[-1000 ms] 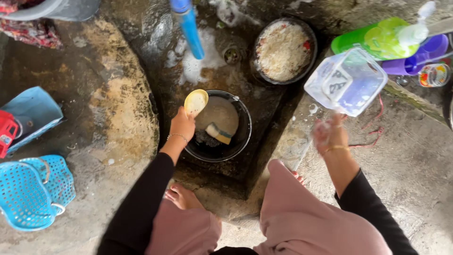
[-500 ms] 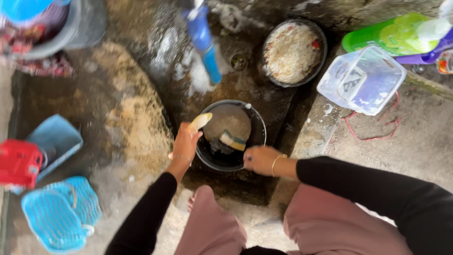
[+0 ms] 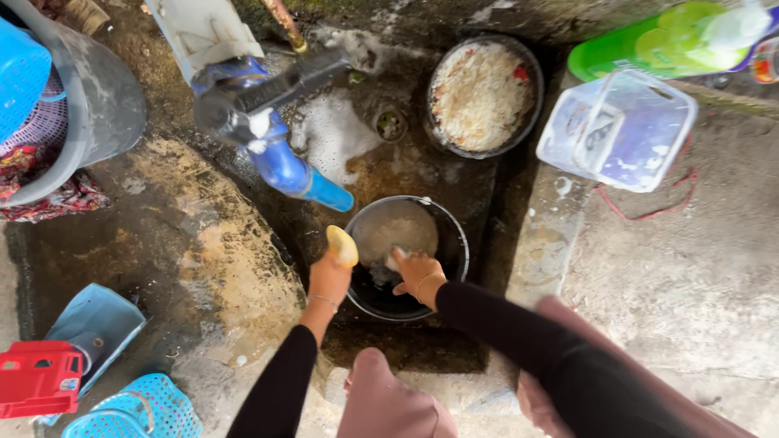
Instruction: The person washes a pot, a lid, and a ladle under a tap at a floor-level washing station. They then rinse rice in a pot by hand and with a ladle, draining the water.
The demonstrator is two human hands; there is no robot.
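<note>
Since the earlier frame the right hand [image 3: 415, 272] has moved into the black pot [image 3: 450, 235], gripping a pale scrubber [image 3: 395, 258]. The left hand [image 3: 329, 278] holds a yellow sponge [image 3: 342, 246] at the rim. Beyond them: blue pipe [image 3: 284, 166], rice pan [image 3: 484, 95].

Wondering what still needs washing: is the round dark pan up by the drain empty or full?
Full. The round dark pan is covered almost rim to rim with pale rice-like leftovers and a small red bit; its bottom is not visible.
</note>
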